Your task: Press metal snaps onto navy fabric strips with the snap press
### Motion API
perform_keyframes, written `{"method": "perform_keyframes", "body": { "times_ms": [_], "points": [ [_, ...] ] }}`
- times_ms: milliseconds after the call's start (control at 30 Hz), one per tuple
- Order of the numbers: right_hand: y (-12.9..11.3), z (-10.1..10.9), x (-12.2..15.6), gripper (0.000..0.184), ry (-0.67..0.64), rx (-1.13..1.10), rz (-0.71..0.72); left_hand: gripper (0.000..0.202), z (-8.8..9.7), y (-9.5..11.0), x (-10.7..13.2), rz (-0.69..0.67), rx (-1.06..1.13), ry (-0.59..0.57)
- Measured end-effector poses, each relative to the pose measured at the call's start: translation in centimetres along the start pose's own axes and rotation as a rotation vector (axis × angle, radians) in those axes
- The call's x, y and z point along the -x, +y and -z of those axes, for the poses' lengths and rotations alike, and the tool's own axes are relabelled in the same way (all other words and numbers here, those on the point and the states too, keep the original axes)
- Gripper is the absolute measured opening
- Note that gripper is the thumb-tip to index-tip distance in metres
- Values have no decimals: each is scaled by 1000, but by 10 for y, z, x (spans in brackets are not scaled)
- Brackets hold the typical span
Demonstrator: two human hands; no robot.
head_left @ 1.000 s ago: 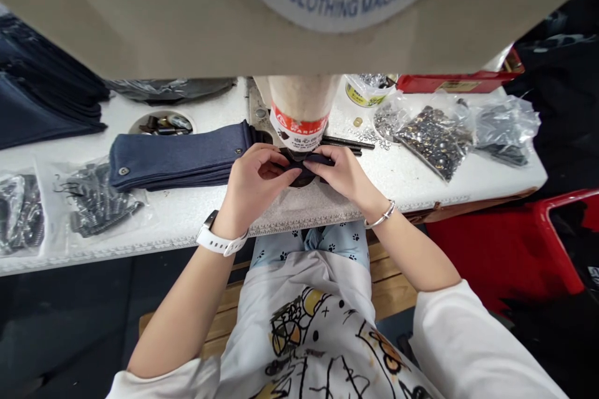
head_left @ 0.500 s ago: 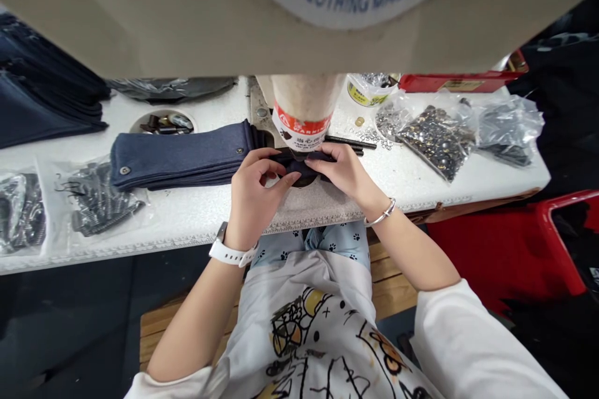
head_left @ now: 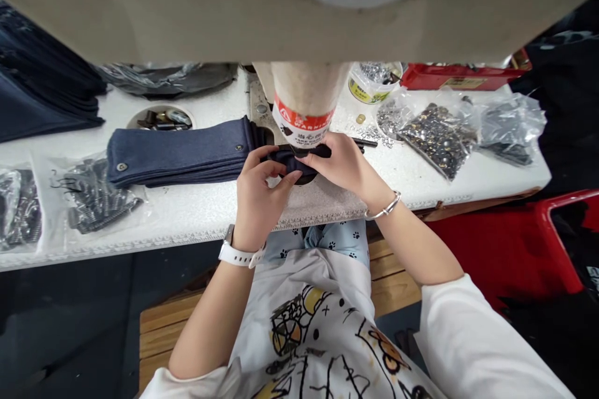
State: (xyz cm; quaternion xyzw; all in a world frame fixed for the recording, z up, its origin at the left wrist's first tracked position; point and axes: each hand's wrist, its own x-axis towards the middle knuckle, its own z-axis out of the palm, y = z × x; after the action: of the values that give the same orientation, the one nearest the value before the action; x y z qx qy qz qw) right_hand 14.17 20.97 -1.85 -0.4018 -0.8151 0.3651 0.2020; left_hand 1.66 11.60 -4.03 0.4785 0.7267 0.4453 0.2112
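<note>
Beneath the head of a pressing machine (head_left: pixel 304 103) with a red warning label lies a dark navy fabric piece (head_left: pixel 291 163). My left hand (head_left: pixel 262 190) pinches its left side between thumb and fingers. On its right side my right hand (head_left: pixel 346 165) grips it, the thumb pressed near the machine's tip. The fingertips and part of the fabric are hidden by the hands and the machine. Just left of my left hand lies a stack of folded navy fabric strips (head_left: pixel 182 153) with metal snaps on the top one.
Bags of dark metal parts (head_left: pixel 100 196) lie at left, a bag of snaps (head_left: pixel 440 137) at right. Behind are a tub of small parts (head_left: pixel 374 82) and a red tray (head_left: pixel 463 76). More navy cloth (head_left: pixel 42 84) is piled at far left. The machine body (head_left: pixel 299 25) overhangs the table.
Both hands still hold the fabric under the machine head. My left hand has shifted slightly right, and my right hand now covers more of the fabric's right end. The view has moved slightly.
</note>
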Motion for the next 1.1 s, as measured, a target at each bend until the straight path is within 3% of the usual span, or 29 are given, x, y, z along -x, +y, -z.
{"method": "perform_keyframes", "body": {
  "times_ms": [200, 400, 600, 767, 933, 1100],
  "points": [
    [8, -5, -7, 12, 45, -23, -5, 14, 0, -1, 1, 23, -6, 1],
    [10, -5, -7, 10, 58, 12, 4, 15, -6, 0, 12, 49, -29, 122],
    [11, 0, -10, 10, -34, -60, 63, 17, -6, 4, 12, 216, 191, -100],
    [8, -2, -10, 16, -15, -52, 67, 15, -1, 5, 3, 332, 415, -199],
    [10, -3, -9, 21, 6, -109, 72, 15, 2, 4, 0, 355, 488, -226],
    [14, 2, -13, 21, -117, -154, 91, 17, 0, 4, 3, 351, 487, -195]
  ]
}}
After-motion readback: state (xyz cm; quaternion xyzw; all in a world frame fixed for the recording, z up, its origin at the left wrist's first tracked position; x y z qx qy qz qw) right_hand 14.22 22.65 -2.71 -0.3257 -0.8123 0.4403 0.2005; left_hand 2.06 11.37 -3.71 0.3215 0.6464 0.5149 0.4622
